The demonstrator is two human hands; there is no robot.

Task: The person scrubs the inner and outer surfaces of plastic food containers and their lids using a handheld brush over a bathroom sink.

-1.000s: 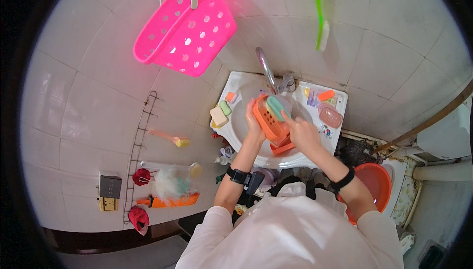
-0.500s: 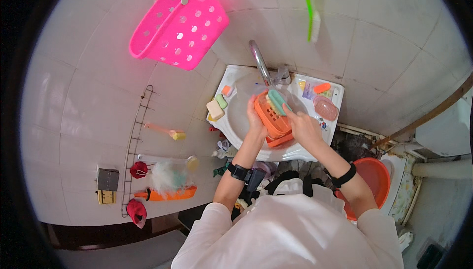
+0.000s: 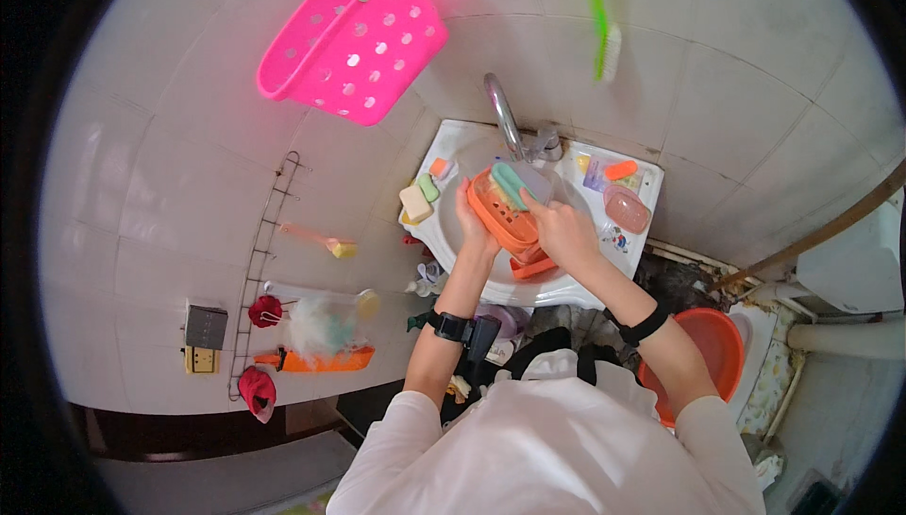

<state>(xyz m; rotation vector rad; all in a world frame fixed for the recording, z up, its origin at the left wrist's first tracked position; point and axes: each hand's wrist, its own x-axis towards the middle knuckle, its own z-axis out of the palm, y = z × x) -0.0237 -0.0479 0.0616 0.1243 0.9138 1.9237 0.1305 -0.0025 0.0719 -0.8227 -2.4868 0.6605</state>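
Over the white washbasin (image 3: 590,293), my left hand (image 3: 476,230) is wrapped round the left side of an orange soap dish (image 3: 514,228) with slots in its bottom. My right hand (image 3: 566,234) grips a teal-backed scrubbing brush (image 3: 507,181), its pale bristles against the far part of the dish's inside. A second orange piece (image 3: 536,270) lies lower in the basin, partly hidden by the dish and my right hand. The chrome faucet (image 3: 502,114) curves above the basin's far side.
On the basin's left rim rest a cream soap bar (image 3: 414,203) and a green one (image 3: 428,186). The right rim bears a pink soap dish (image 3: 628,210) and an orange piece (image 3: 621,170). A pink basket (image 3: 377,52) hangs on the wall; an orange-red tub (image 3: 708,354) stands at right.
The soap dish and both hands have shifted slightly left in the picture. The brush has moved toward the far left end of the dish. Both hands keep their hold.
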